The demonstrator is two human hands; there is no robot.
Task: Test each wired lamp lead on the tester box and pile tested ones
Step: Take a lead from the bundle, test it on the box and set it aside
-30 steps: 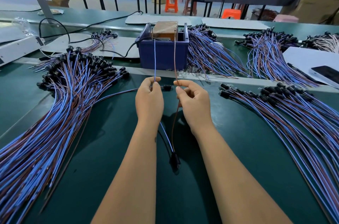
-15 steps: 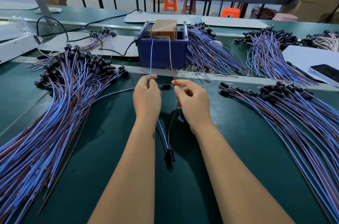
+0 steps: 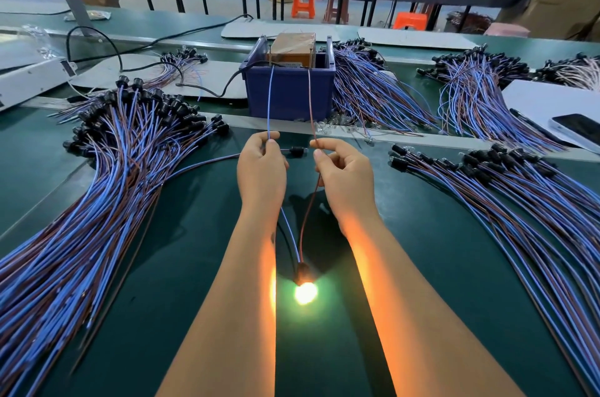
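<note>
My left hand (image 3: 261,171) pinches the blue wire (image 3: 270,97) of one lamp lead, and my right hand (image 3: 345,177) pinches its brown wire (image 3: 310,101). Both wire ends reach up into the tester box (image 3: 289,89), a dark blue bin with a brown block inside. The lead's black socket hangs between my forearms, and its lamp (image 3: 305,292) glows bright yellow just above the green mat.
A large pile of leads (image 3: 97,188) fans over the left of the green table (image 3: 194,266), another pile (image 3: 519,201) lies on the right, and more bundles (image 3: 373,91) sit behind the box. One loose lead (image 3: 297,150) lies between my hands. A phone (image 3: 578,130) rests on white paper at right.
The lamp on the held lead has lit up; it was dark before. My hands have stayed at about the same spot holding the two wires.
</note>
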